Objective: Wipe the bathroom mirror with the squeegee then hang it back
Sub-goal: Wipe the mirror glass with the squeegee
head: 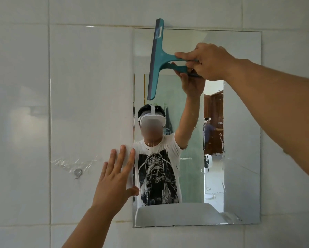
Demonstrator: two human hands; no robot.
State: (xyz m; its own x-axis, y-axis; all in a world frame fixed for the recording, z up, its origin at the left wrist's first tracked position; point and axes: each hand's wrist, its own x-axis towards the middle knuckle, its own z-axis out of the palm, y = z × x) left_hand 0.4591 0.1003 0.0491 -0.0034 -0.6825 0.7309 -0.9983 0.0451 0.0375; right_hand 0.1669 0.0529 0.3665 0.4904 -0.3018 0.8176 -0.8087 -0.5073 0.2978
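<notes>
White glossy tiled wall (87, 86); frameless mirror (243, 122) streaked with water drips, a small hook (78, 172) at its 9 o'clock. Right hand (209, 61) closed round the handle of the teal squeegee (157, 58), blade upright against the mirror's 11 o'clock corner. Left hand (114, 178) open, fingers spread flat on tile at the mirror's left edge, holding nothing.

We see the teal squeegee (156, 59) with its blade nearly upright against the upper left of the mirror (243, 122), handle pointing right. The frameless rectangular mirror hangs on white tiles, water streaks running down its glass.
</notes>
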